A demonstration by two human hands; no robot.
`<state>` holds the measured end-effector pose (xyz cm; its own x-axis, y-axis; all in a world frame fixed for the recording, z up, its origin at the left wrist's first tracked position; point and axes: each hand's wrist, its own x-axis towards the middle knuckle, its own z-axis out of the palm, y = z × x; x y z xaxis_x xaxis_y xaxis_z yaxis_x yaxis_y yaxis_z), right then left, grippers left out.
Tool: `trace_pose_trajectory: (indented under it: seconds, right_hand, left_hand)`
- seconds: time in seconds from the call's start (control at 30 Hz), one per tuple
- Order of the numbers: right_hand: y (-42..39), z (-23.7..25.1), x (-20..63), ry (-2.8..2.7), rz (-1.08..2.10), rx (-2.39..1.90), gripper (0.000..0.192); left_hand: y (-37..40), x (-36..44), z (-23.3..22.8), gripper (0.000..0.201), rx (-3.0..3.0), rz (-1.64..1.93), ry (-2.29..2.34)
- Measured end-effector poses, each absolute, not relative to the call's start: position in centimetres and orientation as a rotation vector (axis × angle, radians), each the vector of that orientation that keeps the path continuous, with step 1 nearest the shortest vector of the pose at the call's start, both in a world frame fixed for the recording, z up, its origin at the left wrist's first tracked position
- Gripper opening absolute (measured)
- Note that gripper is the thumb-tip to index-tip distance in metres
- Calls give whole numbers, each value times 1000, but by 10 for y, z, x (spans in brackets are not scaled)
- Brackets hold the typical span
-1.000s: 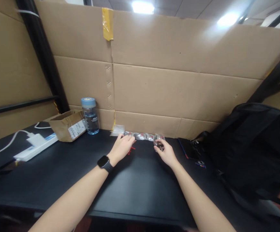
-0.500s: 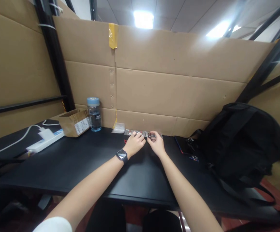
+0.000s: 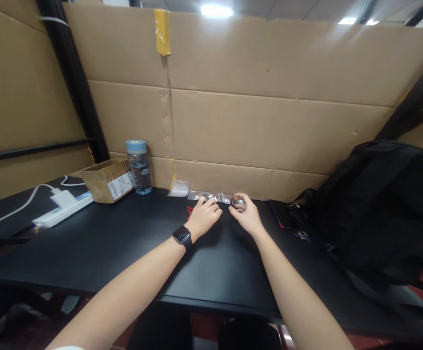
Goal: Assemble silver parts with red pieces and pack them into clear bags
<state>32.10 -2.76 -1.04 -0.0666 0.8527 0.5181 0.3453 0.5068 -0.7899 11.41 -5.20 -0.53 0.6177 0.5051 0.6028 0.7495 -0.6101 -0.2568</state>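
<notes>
Head view: two bare forearms reach across a black table (image 3: 124, 253) toward a cardboard wall (image 3: 255, 131) at its far edge. Left hand (image 3: 203, 216), with a dark watch (image 3: 182, 236) on its wrist, lies knuckles up with its fingers curled down onto the near end of a row of small clear packets (image 3: 211, 197); whether those fingers pinch a packet or only press on it cannot be told. Right hand (image 3: 246, 216) has thumb and fingers closed together on a small dark, shiny item (image 3: 237, 201) at the right end of the row, held just above the table. The packets lie in a line against the foot of the wall, probably so that they stay ordered and within reach of both hands. A little red piece (image 3: 190, 210) lies on the table beside the left hand, and a loose clear bag (image 3: 179, 189) lies left of the row.

Further left stand a water bottle (image 3: 138, 167) with a pale blue cap, a cardboard box (image 3: 105, 180) bearing a white printed label, and a white power strip (image 3: 63, 209). The bottle's dark lettering and the box label are too small to read. A strip of yellow tape (image 3: 162, 31) joins the wall panels. At right, a black backpack (image 3: 382, 209) rests on the table, with a dark flat device (image 3: 288, 218) between it and the right hand.
</notes>
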Motion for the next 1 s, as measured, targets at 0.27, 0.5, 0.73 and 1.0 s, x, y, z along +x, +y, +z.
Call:
trace_pose_trajectory:
  seconds: [0.27, 0.5, 0.73, 1.0]
  right_hand:
    - [-44, 2, 314, -1613, 964, -869, 47]
    - [-57, 13, 309, -1610, 1037, -787, 45]
    - [-58, 15, 307, -1651, 963, -756, 46]
    - [-60, 15, 306, -1648, 979, -723, 47]
  left_hand:
    - [-63, 126, -2, 18, -2483, -1067, -1353]
    - [-71, 127, 3, 15, -2491, -1349, -1459]
    - [-73, 128, 9, 9, -2484, -1561, -1472]
    - [-72, 127, 10, 9, -2473, -1610, -1472]
